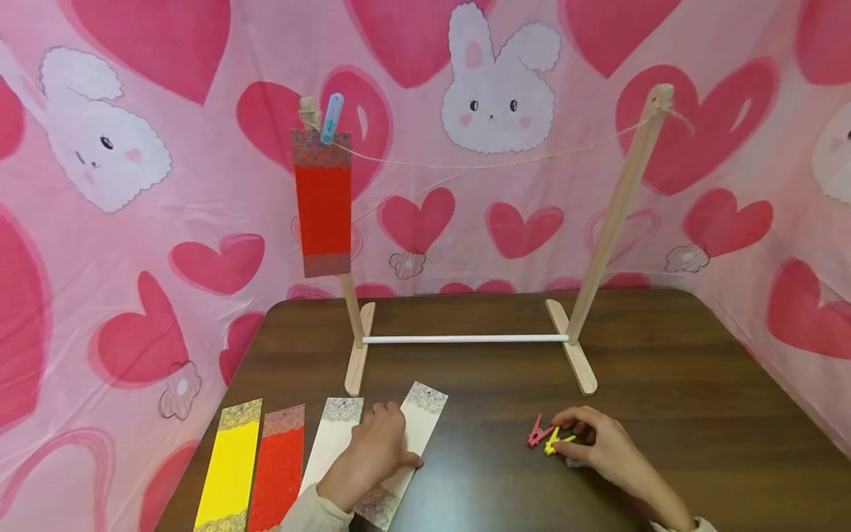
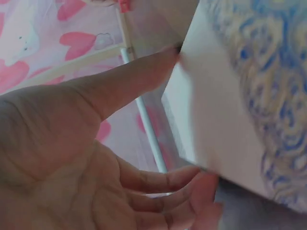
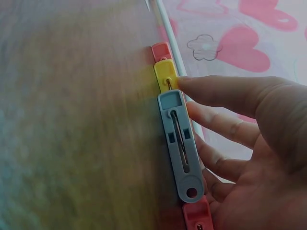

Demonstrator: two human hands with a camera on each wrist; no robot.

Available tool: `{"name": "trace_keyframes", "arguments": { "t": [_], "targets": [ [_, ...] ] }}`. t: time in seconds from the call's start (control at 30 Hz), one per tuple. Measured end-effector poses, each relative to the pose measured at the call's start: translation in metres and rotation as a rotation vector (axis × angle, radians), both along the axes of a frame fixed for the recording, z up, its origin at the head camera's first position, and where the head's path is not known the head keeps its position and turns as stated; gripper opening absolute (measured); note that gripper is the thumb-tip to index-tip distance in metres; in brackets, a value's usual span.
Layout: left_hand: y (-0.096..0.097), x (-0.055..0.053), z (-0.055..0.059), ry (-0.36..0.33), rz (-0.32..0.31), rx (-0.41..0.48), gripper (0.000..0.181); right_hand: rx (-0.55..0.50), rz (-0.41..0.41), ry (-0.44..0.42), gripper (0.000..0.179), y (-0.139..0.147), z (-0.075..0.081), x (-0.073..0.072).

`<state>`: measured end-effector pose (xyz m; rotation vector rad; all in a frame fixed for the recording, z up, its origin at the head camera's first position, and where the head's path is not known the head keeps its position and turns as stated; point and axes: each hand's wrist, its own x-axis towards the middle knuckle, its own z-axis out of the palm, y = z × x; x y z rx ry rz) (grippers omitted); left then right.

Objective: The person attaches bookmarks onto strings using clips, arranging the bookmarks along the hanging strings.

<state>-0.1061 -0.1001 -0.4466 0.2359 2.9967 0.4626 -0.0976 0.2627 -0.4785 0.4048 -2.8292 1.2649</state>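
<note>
My left hand [image 1: 375,447] lies over a white paper strip [image 1: 420,425] with patterned ends, gripping it by its edges between thumb and fingers. In the left wrist view the same strip's blue-patterned end [image 2: 273,86] fills the right side. Another white strip [image 1: 330,436] lies just left of that hand. On the table's right, my right hand [image 1: 601,441] pinches a yellow clothespin [image 1: 550,447]. A red clothespin [image 1: 534,437] sits just beyond it. The right wrist view also shows a grey-blue clothespin [image 3: 181,148] and another red one [image 3: 197,214] beside the fingers.
A wooden stand with two posts [image 1: 614,222] and a white crossbar [image 1: 465,339] stands at the back. On its string [image 1: 459,167], a blue clothespin [image 1: 331,120] holds a red strip [image 1: 323,210]. Yellow [image 1: 229,465] and red [image 1: 279,465] strips lie at front left.
</note>
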Motion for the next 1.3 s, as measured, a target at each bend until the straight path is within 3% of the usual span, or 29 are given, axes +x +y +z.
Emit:
{"name": "trace_keyframes", "arguments": {
  "t": [0.13, 0.3, 0.4, 0.47, 0.53, 0.63, 0.77, 0.87, 1.1, 1.3],
  "targets": [
    [-0.005, -0.003, 0.006, -0.067, -0.075, 0.011, 0.08, -0.006, 0.01, 0.001, 0.028, 0.0, 0.002, 0.0],
    [-0.009, -0.006, 0.009, -0.154, -0.169, -0.008, 0.094, -0.007, 0.008, 0.02, 0.027, -0.001, 0.002, 0.0],
    [-0.011, -0.008, 0.009, -0.196, -0.193, 0.075, 0.086, -0.011, 0.01, 0.05, 0.027, 0.0, 0.0, 0.0],
    [-0.013, -0.009, 0.009, -0.199, -0.202, 0.173, 0.071, -0.011, 0.021, 0.08, 0.029, 0.0, -0.001, 0.0],
    [-0.015, -0.011, 0.009, -0.188, -0.216, 0.279, 0.055, -0.006, 0.027, 0.108, 0.03, 0.001, -0.003, 0.001],
    [-0.017, -0.015, 0.011, -0.103, -0.25, 0.369, 0.037, 0.014, 0.022, 0.14, 0.03, 0.001, -0.005, 0.001],
    [-0.018, -0.02, 0.015, 0.032, -0.275, 0.411, 0.019, 0.025, -0.003, 0.139, 0.027, 0.0, -0.007, 0.001],
    [-0.02, -0.023, 0.018, 0.078, -0.273, 0.456, 0.013, 0.027, 0.001, 0.159, 0.022, -0.001, -0.008, 0.001],
    [-0.024, -0.027, 0.026, 0.104, -0.226, 0.543, 0.013, 0.049, 0.01, 0.274, 0.021, -0.004, -0.01, 0.0],
    [-0.023, -0.026, 0.034, 0.065, -0.178, 0.717, 0.014, 0.046, 0.076, 0.225, 0.015, 0.002, -0.006, 0.002]
  ]
}}
